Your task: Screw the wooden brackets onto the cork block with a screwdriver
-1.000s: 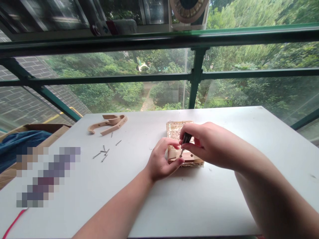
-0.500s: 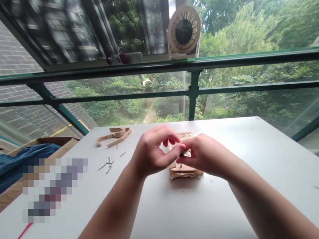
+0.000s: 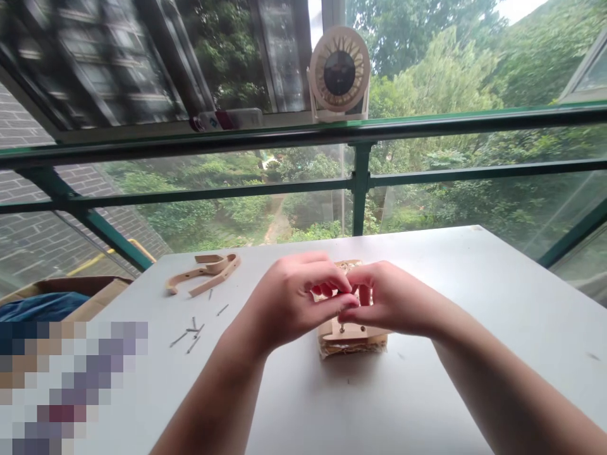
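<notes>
My left hand is closed, its thumb and fingers pinched round a small black piece, mostly covered, whose kind I cannot make out. Curled against those fingertips is my right hand, thumb and forefinger bent inward; what it grips is hidden. Just below the fingers, a metal screw stands in a light wooden strip, which also has a dark hole to the right. The strip lies across a block with a rough, straw-like, wrapped-looking surface. Both hands hide much of this block.
Several loose screws lie on the white table at left, with curved wooden pieces behind them. A cardboard box with blue cloth stands beyond the left edge. A round fan sits above the railing.
The view has shifted, so the table things appear lower and farther left. Both hands stay together over the wooden strip; the black piece is now more covered by my fingers.
</notes>
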Motion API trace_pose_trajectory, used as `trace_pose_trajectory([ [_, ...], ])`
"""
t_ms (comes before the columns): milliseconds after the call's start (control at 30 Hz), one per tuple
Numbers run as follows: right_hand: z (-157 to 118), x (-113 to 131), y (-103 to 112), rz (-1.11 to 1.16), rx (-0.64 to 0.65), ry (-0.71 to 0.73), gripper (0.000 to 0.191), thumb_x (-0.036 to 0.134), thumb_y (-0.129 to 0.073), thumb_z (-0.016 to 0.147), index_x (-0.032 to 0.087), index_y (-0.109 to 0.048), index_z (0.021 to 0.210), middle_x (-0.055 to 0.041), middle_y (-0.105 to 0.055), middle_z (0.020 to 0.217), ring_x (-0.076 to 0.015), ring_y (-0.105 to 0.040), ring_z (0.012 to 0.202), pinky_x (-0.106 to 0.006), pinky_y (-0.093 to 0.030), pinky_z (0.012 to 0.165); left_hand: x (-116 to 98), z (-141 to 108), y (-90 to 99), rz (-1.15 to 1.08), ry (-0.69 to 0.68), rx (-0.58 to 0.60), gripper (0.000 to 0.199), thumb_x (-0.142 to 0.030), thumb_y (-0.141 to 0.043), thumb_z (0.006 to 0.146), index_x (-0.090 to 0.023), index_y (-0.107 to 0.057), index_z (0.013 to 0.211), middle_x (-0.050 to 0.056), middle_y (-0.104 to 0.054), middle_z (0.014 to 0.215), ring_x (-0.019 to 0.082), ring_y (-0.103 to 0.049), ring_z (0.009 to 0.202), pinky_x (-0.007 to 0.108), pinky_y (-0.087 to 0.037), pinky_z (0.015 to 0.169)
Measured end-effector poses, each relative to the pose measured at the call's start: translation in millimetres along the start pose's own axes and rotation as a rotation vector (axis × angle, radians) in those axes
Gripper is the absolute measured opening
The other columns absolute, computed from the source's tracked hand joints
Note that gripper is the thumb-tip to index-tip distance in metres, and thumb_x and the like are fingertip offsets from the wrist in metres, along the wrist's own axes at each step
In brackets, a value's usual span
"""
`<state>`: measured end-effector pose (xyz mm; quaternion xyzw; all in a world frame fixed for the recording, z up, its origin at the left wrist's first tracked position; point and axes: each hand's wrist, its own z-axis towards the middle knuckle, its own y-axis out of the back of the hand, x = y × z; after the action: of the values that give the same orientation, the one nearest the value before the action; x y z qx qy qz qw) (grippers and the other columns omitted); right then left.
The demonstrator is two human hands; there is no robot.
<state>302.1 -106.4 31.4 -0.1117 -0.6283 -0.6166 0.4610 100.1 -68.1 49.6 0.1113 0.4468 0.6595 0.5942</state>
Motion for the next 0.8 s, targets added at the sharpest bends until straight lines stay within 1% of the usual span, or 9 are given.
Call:
trace_pose_trajectory([
  [67,0.4,-4.0,4.5,0.035,0.062,0.044,0.008,0.029,-0.067,0.081,0.023,-0.069,0.086,0.0048,-0.068,0.078,-0.0106,-0.061,0.071,-0.021,-0.046,0.067,0.3,-0.6,2.7,-0.011,-0.033,0.033,0.004,-0.022,-0.072,0.083,-0.02,-0.073,0.081,0.001,-0.067,0.073,0.01,-0.06,0.065,0.022,-0.047,0.06],
  [133,1.5,-7.2,8.4,0.069,0.107,0.122,0.008,0.026,-0.065,0.083,0.021,-0.069,0.088,0.0012,-0.07,0.088,-0.0137,-0.064,0.082,-0.024,-0.048,0.078,0.4,-1.2,4.1,-0.041,-0.068,0.063,0.002,-0.02,-0.071,0.083,-0.02,-0.074,0.084,0.002,-0.069,0.077,0.011,-0.063,0.068,0.022,-0.05,0.064],
  [233,3.5,-9.8,11.7,0.127,0.164,0.212,0.009,0.021,-0.062,0.085,0.017,-0.067,0.092,-0.004,-0.07,0.098,-0.0165,-0.064,0.091,-0.027,-0.049,0.085,0.1,-2.5,4.4,-0.076,-0.105,0.07,0.005,-0.017,-0.071,0.082,-0.019,-0.073,0.086,0.003,-0.073,0.082,0.012,-0.067,0.072,0.022,-0.053,0.067],
  [367,4.1,-10.1,12.7,0.187,0.216,0.207,0.012,0.016,-0.057,0.087,0.015,-0.067,0.093,-0.0047,-0.071,0.091,-0.0178,-0.064,0.09,-0.029,-0.05,0.084,-0.4,-3.7,4.3,-0.094,-0.137,0.038,0.008,-0.013,-0.071,0.08,-0.018,-0.072,0.085,0.004,-0.076,0.088,0.014,-0.071,0.076,0.023,-0.057,0.072],
  [433,3.9,-9.8,12.7,0.19,0.22,0.19,0.013,0.016,-0.057,0.088,0.015,-0.068,0.093,-0.0043,-0.071,0.087,-0.0184,-0.064,0.09,-0.029,-0.05,0.082,-0.7,-3.1,4.5,-0.087,-0.15,0.025,0.009,-0.011,-0.071,0.079,-0.018,-0.072,0.084,0.005,-0.076,0.088,0.014,-0.071,0.077,0.024,-0.058,0.073],
  [500,3.6,-10.1,12.6,0.174,0.208,0.178,0.014,0.017,-0.057,0.088,0.014,-0.069,0.095,-0.0046,-0.071,0.089,-0.0182,-0.064,0.089,-0.028,-0.049,0.081,-0.7,-1.8,4.5,-0.066,-0.161,0.021,0.009,-0.01,-0.071,0.078,-0.019,-0.072,0.082,0.005,-0.076,0.088,0.015,-0.07,0.078,0.025,-0.057,0.073],
  [600,3.1,-11.8,12.3,0.123,0.171,0.147,0.016,0.022,-0.06,0.088,0.015,-0.07,0.098,-0.0039,-0.071,0.09,-0.0163,-0.063,0.083,-0.027,-0.048,0.078,-0.1,0.3,3.6,-0.01,-0.165,0.007,0.005,-0.015,-0.072,0.08,-0.02,-0.073,0.08,0.005,-0.073,0.086,0.015,-0.066,0.078,0.028,-0.055,0.074],
  [700,2.7,-13.8,11.7,0.095,0.136,0.123,0.017,0.032,-0.064,0.087,0.017,-0.07,0.092,-0.0008,-0.068,0.08,-0.0138,-0.06,0.076,-0.024,-0.046,0.072,1.7,1.4,1.3,0.034,-0.155,-0.012,0.001,-0.021,-0.074,0.08,-0.02,-0.073,0.079,0.004,-0.07,0.081,0.015,-0.063,0.076,0.028,-0.053,0.073],
  [800,2.4,-14.2,10.8,0.093,0.123,0.12,0.017,0.034,-0.066,0.085,0.018,-0.069,0.088,0.0008,-0.066,0.077,-0.0121,-0.057,0.072,-0.023,-0.044,0.069,4.5,1.6,-1.7,0.033,-0.169,-0.022,0.005,-0.024,-0.075,0.08,-0.02,-0.073,0.08,0.004,-0.069,0.08,0.014,-0.062,0.074,0.027,-0.051,0.07],
])
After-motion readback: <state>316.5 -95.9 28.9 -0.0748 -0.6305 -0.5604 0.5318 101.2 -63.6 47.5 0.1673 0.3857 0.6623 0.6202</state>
